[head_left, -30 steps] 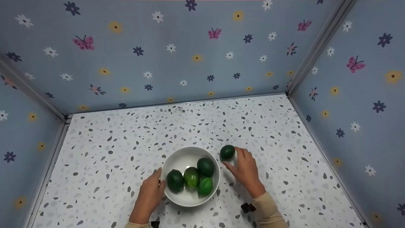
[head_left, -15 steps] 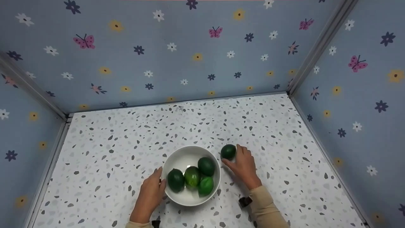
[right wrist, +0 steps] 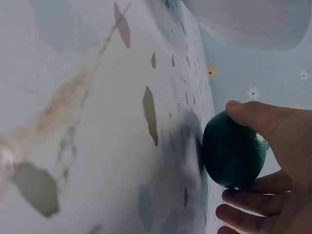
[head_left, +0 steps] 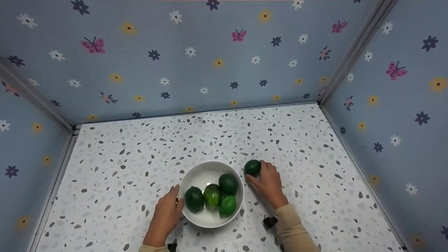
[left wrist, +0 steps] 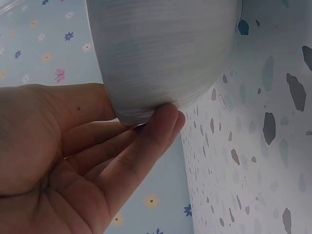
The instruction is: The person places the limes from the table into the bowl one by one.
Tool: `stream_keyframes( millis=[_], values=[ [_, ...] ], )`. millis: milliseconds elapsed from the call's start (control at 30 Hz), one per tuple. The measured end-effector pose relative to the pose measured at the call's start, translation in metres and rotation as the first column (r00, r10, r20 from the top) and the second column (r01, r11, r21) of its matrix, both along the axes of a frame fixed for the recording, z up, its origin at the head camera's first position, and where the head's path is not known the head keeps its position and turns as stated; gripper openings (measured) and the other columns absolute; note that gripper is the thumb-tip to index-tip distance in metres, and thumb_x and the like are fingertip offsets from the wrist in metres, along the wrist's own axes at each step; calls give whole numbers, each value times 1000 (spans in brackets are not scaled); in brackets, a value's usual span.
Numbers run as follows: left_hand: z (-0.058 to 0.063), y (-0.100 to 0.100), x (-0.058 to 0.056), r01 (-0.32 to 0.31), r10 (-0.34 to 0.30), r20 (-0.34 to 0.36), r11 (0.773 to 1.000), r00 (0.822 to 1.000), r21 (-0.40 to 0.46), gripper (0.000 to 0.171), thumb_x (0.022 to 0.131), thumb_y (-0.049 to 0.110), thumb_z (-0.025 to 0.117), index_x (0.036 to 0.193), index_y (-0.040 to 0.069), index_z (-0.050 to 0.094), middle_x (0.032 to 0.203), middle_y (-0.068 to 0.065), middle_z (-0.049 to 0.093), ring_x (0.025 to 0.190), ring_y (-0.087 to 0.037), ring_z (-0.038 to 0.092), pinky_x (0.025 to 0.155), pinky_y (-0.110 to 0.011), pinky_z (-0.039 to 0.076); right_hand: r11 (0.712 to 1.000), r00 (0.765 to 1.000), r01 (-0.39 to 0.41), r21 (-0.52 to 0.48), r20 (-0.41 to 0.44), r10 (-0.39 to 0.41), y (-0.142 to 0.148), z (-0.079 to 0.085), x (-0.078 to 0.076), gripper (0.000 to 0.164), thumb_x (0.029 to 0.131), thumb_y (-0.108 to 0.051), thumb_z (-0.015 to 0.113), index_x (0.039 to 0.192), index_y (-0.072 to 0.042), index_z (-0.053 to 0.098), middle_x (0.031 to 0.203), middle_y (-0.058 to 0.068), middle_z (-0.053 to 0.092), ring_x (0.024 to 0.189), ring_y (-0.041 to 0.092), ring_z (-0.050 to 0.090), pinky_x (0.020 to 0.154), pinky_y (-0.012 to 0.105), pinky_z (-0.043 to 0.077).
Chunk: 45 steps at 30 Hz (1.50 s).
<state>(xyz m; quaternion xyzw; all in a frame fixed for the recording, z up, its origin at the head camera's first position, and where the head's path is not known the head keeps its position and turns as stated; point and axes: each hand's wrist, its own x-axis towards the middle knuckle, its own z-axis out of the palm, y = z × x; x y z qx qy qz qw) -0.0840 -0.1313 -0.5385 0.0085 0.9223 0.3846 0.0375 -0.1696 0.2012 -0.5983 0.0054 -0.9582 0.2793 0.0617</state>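
A white bowl (head_left: 190,175) stands on the table in the head view, with several green fruits inside. Two are dark green, one is mottled green (head_left: 212,196) and one is bright green (head_left: 227,205). At the bowl's left side, my left hand (head_left: 165,212) grips its rim between thumb and fingers; the left wrist view shows fingertips (left wrist: 163,119) against the outer wall. Right of the bowl, my right hand (head_left: 269,183) holds a smooth, dark green round fruit (right wrist: 231,153) by thumb and fingers. This fruit lies at the table surface, apart from the bowl.
The white speckled table (head_left: 147,150) extends behind and to both sides of the bowl. Blue flower-patterned walls (head_left: 196,42) enclose the back, left and right. A small black object (head_left: 270,222) sits by the right sleeve.
The right hand's fingers and wrist have shifted slightly around the dark green fruit. The left hand, the bowl and its fruits stay as they were, apart from a small camera drift.
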Motion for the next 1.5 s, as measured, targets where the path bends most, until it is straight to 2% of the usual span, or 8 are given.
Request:
stream_keyframes(
  millis=[300,433,567,800,1033,1333,1500],
  values=[
    [0,-2,1,5,-5,-5,1000,1000,5,49,96,-1,61,141,-13,46,123,-28,61,104,-36,66,84,-45,59,999,1000,7,-40,-1,-7,-1,1,1,79,81,-44,82,138,4,52,118,19,58,105,33,56,91,48,50],
    [0,-1,1,6,-6,-13,1000,1000,3,48,96,-1,61,140,-14,46,121,-28,62,103,-36,66,82,-43,59,1000,996,-22,-19,-81,20,-1,6,1,78,81,-41,83,135,7,54,117,22,59,105,36,58,90,50,51],
    [1,-1,2,2,-2,-8,1000,1000,-3,48,97,0,61,140,-15,46,119,-27,63,102,-35,67,81,-42,60,998,981,-65,5,-180,65,-1,14,2,77,81,-39,83,133,10,55,115,25,61,104,39,59,89,52,52],
    [0,-1,1,3,-4,-9,1000,1000,-11,48,96,-1,61,140,-15,46,119,-28,63,102,-35,67,80,-41,60,995,966,-103,-3,-237,99,-5,30,5,76,82,-40,83,132,10,56,117,24,61,106,39,60,89,53,52],
    [-1,-1,1,8,-8,-17,1000,1000,-14,48,96,-1,62,139,-16,47,118,-29,63,101,-35,67,81,-42,60,990,937,-143,16,-319,140,-13,47,9,74,80,-43,84,129,7,59,114,21,63,103,36,61,86,52,53],
    [-1,0,0,12,-12,-18,1000,1000,-10,48,96,-1,61,139,-16,46,123,-31,61,104,-38,66,85,-45,59,976,911,-213,49,-351,216,-27,61,15,77,80,-47,83,131,6,59,115,20,64,103,35,61,87,51,53],
    [-1,0,0,15,-15,-22,1000,1000,-3,48,96,-1,61,139,-17,46,120,-30,62,101,-36,66,80,-43,60,971,915,-230,58,-328,236,-34,62,16,78,79,-49,83,133,2,59,114,16,64,101,32,61,85,49,53]
  ],
)
